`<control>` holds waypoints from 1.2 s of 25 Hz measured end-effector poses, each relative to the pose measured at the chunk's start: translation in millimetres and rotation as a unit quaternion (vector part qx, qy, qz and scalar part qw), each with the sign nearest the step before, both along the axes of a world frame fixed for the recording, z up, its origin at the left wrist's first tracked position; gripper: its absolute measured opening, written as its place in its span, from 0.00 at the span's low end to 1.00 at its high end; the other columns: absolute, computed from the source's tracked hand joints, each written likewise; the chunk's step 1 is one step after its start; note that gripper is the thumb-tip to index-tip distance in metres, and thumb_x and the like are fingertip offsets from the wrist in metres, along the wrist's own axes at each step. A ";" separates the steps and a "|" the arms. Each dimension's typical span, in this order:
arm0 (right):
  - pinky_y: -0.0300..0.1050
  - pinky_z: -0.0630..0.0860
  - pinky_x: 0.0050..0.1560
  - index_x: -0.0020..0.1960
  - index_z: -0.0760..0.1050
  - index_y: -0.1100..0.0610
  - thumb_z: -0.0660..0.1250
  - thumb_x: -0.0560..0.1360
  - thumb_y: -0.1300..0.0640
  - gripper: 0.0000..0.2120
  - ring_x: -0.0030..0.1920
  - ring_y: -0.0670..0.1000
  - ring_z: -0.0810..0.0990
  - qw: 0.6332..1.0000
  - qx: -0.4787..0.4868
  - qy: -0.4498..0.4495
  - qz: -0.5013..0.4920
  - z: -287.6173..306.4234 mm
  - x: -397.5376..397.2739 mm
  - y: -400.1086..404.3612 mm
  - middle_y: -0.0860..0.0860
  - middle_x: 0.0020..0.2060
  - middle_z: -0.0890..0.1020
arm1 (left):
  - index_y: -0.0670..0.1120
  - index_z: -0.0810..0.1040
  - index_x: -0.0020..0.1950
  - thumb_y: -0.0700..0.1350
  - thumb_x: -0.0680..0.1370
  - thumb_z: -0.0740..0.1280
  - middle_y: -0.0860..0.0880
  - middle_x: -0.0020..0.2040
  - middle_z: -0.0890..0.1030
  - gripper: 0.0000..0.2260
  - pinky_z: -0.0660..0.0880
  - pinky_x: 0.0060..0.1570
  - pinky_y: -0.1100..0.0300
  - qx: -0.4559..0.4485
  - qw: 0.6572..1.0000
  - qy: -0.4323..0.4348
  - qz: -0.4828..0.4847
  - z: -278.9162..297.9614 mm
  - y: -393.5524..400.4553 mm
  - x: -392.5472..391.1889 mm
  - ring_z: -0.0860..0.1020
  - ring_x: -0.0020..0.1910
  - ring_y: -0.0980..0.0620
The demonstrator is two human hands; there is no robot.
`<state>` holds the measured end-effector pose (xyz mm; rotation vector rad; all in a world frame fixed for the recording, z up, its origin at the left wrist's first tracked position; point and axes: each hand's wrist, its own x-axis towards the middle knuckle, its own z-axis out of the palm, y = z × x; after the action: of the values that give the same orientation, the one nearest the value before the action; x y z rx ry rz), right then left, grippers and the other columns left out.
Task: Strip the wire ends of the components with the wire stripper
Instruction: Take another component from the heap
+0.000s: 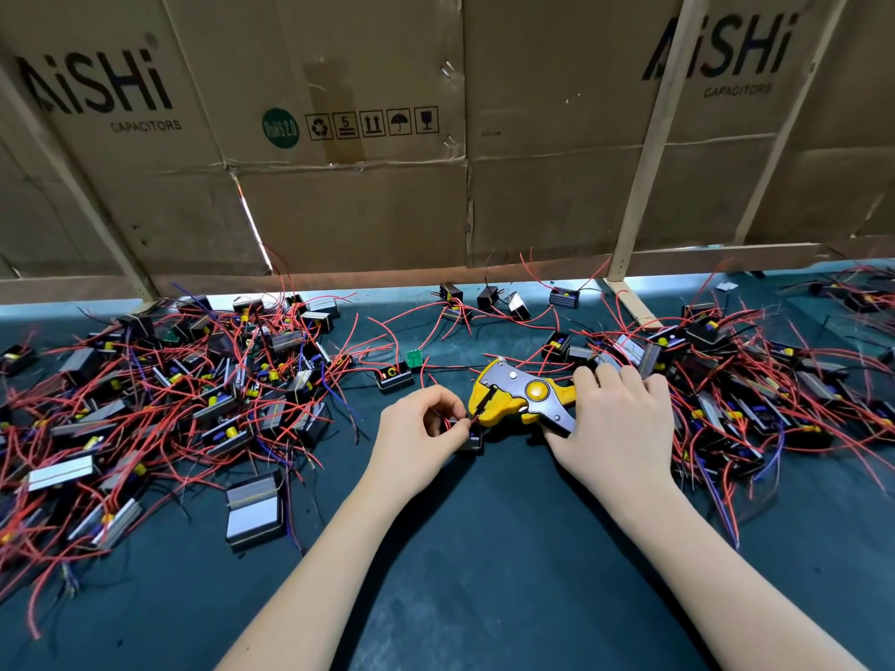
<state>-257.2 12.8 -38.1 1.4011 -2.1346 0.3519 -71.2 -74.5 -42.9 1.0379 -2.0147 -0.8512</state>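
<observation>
- Yellow and grey, the wire stripper (520, 397) lies between the two hands, near the middle of the dark desk (484, 549).
- The right hand (617, 423) is wrapped round its handles, which point right; its head points left.
- The left hand (419, 431) pinches a red wire (472, 420) whose end sits in the stripper's black jaws.
- That wire's black component (472, 440) rests just right of the left hand, under the stripper's head.
- Heaps of red-wired components (193, 394) lie far left and far right.
- Cardboard boxes (339, 138) stand behind.
</observation>
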 end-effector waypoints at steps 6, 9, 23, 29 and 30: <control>0.50 0.68 0.41 0.33 0.74 0.59 0.81 0.54 0.42 0.25 0.33 0.57 0.78 1.000 0.017 -0.008 0.001 3.8 -2.8 1.5 0.55 0.28 0.77 | 0.46 0.79 0.39 0.37 0.71 0.73 0.58 0.26 0.73 0.05 0.63 0.30 0.70 0.003 1.000 0.002 0.001 -0.8 -0.8 -1.1 0.65 0.26 0.58; 0.48 0.65 0.42 0.34 0.76 0.55 0.77 0.60 0.38 0.22 0.35 0.56 0.80 0.999 0.050 -0.016 -0.005 6.0 -4.2 -0.2 0.52 0.30 0.79 | 0.46 0.79 0.39 0.37 0.71 0.73 0.52 0.32 0.77 0.05 0.63 0.31 0.70 0.005 1.000 0.000 -0.005 -0.8 -1.2 -0.6 0.65 0.27 0.58; 0.53 0.66 0.47 0.45 0.76 0.61 0.75 0.62 0.36 0.29 0.43 0.59 0.76 0.999 0.012 -0.014 -0.044 -3.1 -12.8 -4.8 0.58 0.39 0.78 | 0.49 0.80 0.39 0.38 0.72 0.72 0.56 0.31 0.76 0.07 0.66 0.34 0.67 0.030 0.998 -0.017 -0.046 -0.1 -7.9 7.4 0.67 0.29 0.57; 0.53 0.66 0.46 0.44 0.76 0.60 0.76 0.62 0.38 0.26 0.44 0.60 0.76 0.999 -0.032 0.006 0.010 -4.1 -5.4 -11.2 0.58 0.41 0.79 | 0.50 0.81 0.36 0.41 0.71 0.75 0.52 0.30 0.75 0.07 0.66 0.35 0.61 0.058 0.997 0.009 -0.042 -0.4 -10.6 6.6 0.68 0.30 0.54; 0.53 0.65 0.46 0.44 0.76 0.60 0.76 0.61 0.39 0.26 0.44 0.60 0.77 0.999 -0.045 0.014 0.023 -4.0 -3.7 -11.8 0.58 0.41 0.79 | 0.51 0.81 0.35 0.41 0.71 0.76 0.51 0.30 0.75 0.08 0.66 0.36 0.61 0.066 0.997 0.020 -0.036 -0.4 -10.3 5.9 0.68 0.30 0.54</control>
<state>-260.9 1.0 -42.1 1.3970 -2.0401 0.4380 -65.3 -84.8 -43.3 1.0181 -1.9948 -1.0473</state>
